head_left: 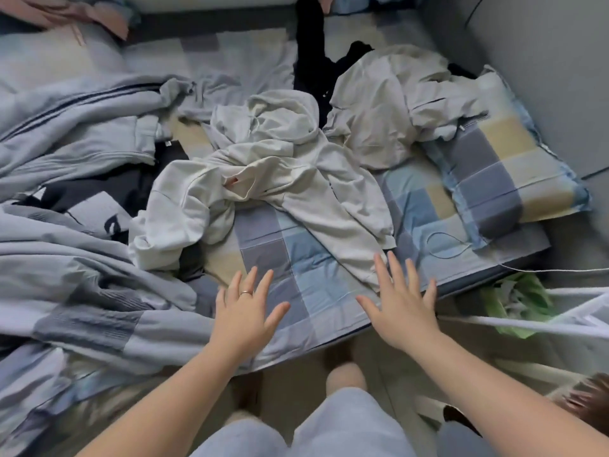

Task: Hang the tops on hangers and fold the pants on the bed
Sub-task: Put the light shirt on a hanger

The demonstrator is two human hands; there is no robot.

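A crumpled off-white hoodie [263, 166] lies in the middle of the bed [316, 291], one sleeve trailing toward the near edge. A second pale top [395, 107] is heaped over the pillow at the right. A black garment [313, 61] runs toward the far side, and a dark piece with white lettering [99, 206] lies at the left. My left hand [245, 311], wearing a ring, hovers with spread fingers over the checked sheet. My right hand [400, 301] is spread too, fingertips at the hoodie's sleeve end. Neither holds anything.
A light blue striped duvet [82, 275] bunches along the left side. A checked pillow [501, 169] sits at the right by a grey wall. White rods [527, 324] and a green bag [514, 301] stand beside the bed at the right. My legs are at the near edge.
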